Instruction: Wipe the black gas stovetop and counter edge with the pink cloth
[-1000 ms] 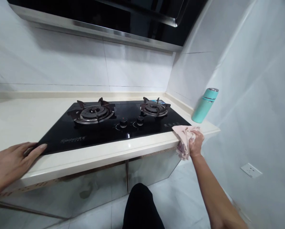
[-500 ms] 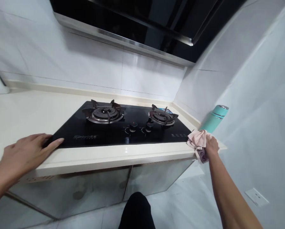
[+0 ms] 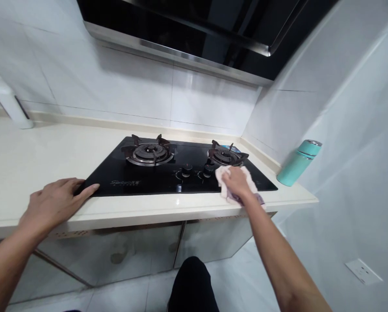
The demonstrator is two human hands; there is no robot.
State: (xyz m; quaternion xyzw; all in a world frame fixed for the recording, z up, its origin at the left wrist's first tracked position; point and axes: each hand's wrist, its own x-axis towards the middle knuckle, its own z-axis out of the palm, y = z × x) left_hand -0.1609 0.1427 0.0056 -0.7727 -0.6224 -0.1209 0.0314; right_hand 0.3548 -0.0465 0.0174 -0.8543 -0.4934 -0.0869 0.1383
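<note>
My right hand (image 3: pixel 237 181) is closed on a pale pink cloth (image 3: pixel 250 184), pressed to the front right of the black gas stove (image 3: pixel 155 182). Part of the cloth drapes over the stove's front edge onto the counter. The right burner (image 3: pixel 228 157) is just behind that hand, and two control knobs (image 3: pixel 208 170) sit to its left. My left hand (image 3: pixel 56 201) rests with fingers spread on the cream countertop (image 3: pixel 60 151), its thumb and fingertips at the stove's front left corner. The left burner (image 3: pixel 150 153) stands farther back.
A teal thermos (image 3: pixel 296 167) stands on the counter right of the stove, near the wall. At the far left back is a white bottle-like object (image 3: pixel 14 104). The black range hood (image 3: pixel 194 34) hangs above. Cabinet doors (image 3: pixel 135 251) and my knee (image 3: pixel 194 281) are below.
My right hand has moved left with the cloth, from the counter's right end by the thermos onto the stove's front right. My left hand stays at the stove's left corner. The view has shifted slightly.
</note>
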